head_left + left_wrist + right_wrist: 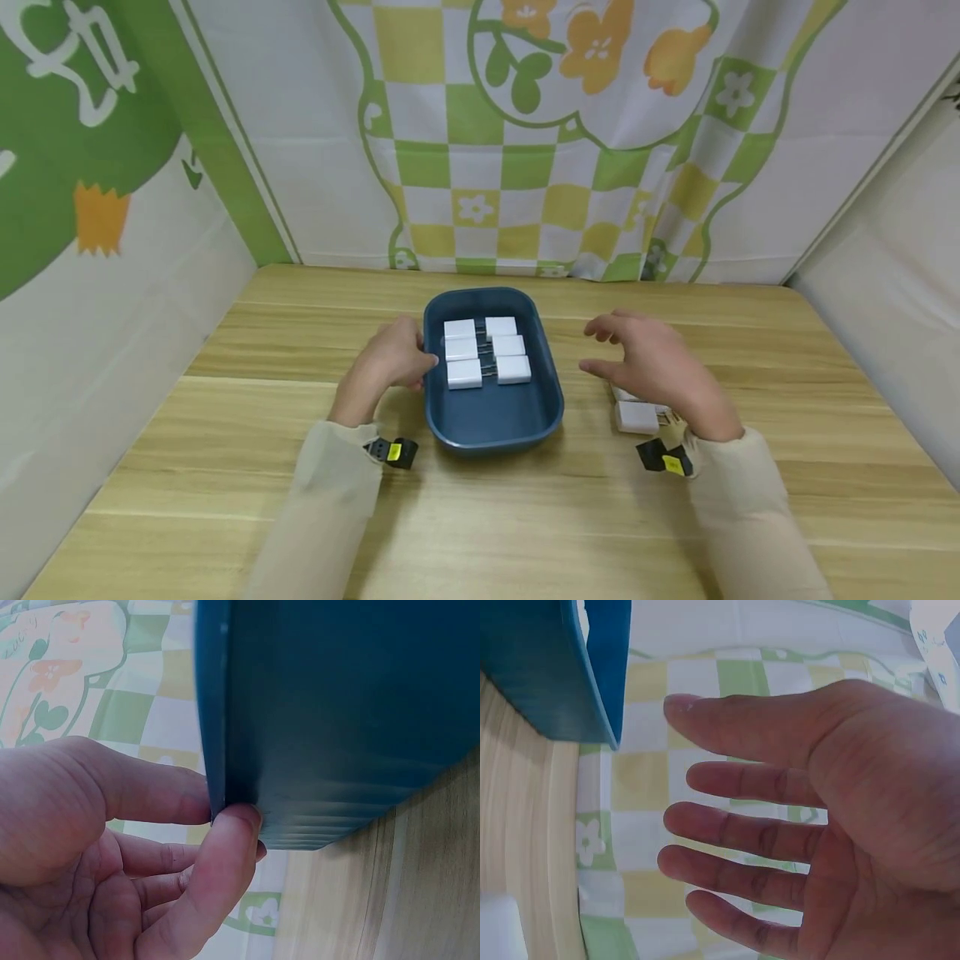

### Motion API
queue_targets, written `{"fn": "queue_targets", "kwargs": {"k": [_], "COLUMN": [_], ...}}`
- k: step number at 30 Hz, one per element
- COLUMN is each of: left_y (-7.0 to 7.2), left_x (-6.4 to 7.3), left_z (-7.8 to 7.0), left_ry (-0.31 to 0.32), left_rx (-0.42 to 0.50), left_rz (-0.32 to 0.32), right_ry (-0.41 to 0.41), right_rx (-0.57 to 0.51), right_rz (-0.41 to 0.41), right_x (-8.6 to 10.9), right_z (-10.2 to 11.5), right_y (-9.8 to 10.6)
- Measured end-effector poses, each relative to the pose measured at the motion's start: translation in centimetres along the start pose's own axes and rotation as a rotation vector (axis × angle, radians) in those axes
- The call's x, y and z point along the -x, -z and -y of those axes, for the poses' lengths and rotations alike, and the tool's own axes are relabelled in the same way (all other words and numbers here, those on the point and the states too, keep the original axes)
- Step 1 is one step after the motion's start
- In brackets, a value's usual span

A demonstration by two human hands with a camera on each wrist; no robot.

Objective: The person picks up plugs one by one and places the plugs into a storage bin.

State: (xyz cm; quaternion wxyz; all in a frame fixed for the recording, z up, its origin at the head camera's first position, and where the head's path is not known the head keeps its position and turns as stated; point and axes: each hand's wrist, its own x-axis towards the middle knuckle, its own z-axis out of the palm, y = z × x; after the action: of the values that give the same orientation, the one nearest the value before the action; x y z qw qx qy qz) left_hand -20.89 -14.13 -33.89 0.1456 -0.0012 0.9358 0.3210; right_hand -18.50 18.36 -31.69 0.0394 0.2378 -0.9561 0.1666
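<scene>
A dark blue plastic bin [495, 417] stands mid-table, holding several white plug chargers [464, 374] in two columns with their metal prongs facing inward. My left hand [390, 354] pinches the bin's left rim; in the left wrist view, thumb and index finger [229, 855] meet at the bin's edge [216, 712]. To the right of the bin hovers my right hand [652, 354], holding nothing, thumb and fingers spread apart in the right wrist view. Just below it on the table lie more white chargers [637, 417], partly hidden by the hand and wrist.
A wood-grain table [555, 533] fills the work area. Behind it hangs a green, yellow and white checked curtain [480, 175]. White cloth walls close in the left and right sides. Each wrist wears a black strap [397, 452] with a yellow label.
</scene>
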Motion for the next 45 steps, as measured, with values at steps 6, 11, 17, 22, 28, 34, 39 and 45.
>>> {"fn": "queue_targets", "kwargs": {"k": [6,11,17,22,28,34,39,45], "left_y": [0.0,0.0,0.0,0.0,0.0,0.0,0.0,-0.1], "left_x": [0.0,-0.1,-0.1,-0.1,0.0,0.0,0.0,-0.1], "left_z": [0.2,0.1,0.1,0.0,0.0,0.1,0.0,0.1], "left_ry": [-0.003,-0.002,0.002,0.003,0.002,-0.004,-0.002,-0.006], "left_rx": [0.004,0.004,0.006,0.009,0.01,0.004,0.003,0.011], "left_rz": [0.001,0.001,0.004,0.005,0.002,-0.002,-0.001,-0.002], "right_ry": [-0.07,-0.131,-0.184,-0.238,-0.292,-0.339,-0.384,-0.39], "right_rx": [0.003,0.016,0.05,0.062,0.1,0.084,0.038,0.027], "right_rz": [0.034,0.066,0.12,0.195,0.276,0.329,0.362,0.368], "right_x": [0.2,0.2,0.3,0.1,-0.3,-0.6,-0.7,-0.6], "right_z": [-1.5,-2.4,-3.6,-4.5,-5.2,-5.6,-5.6,-5.5], "right_y": [0.4,0.3,-0.3,-1.0,-1.9,-2.6,-3.1,-3.4]}}
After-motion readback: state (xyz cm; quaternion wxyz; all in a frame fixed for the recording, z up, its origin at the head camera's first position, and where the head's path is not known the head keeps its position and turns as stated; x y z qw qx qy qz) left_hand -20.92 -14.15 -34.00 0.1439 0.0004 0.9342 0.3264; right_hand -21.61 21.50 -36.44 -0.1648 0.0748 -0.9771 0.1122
